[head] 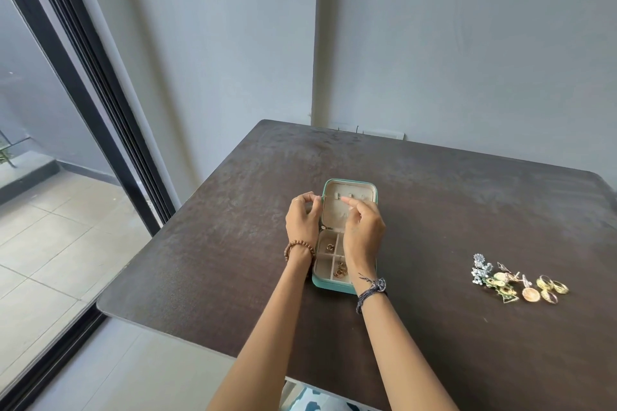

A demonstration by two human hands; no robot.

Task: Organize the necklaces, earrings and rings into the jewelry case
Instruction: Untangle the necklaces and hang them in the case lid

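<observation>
case [335,287] sits open on the dark table [434,197], lid laid flat on the far side, compartment tray on the near side. both hands hover over it and block part of the view: right hand [364,230] covers the right side of the tray and the lower right of the lid, left hand [302,218] sits just left of the lid edge.

left fingers [312,196] pinched together at the lid's left rim, right fingers [347,200] pinched over the lid's hook row. looks like a thin chain is strung between the two pinches, but it's too fine to confirm.

lid: 3 small hooks visible. tray: 4 compartments visible, the rest hidden under the right hand. gold rings [340,269] in the near-centre compartment, count unclear; one gold piece [330,247] in the far-left compartment.

loose pile [517,279] well right of the case on the table: blue-white floral pieces, yellow-green pieces, about 3 gold hoops or rings, one round gold disc.

beaded bracelet [298,247] on left wrist, dark cord band [370,290] on right wrist.

sliding glass door [83,83] left of the case, grey wall [434,43] behind it.
</observation>
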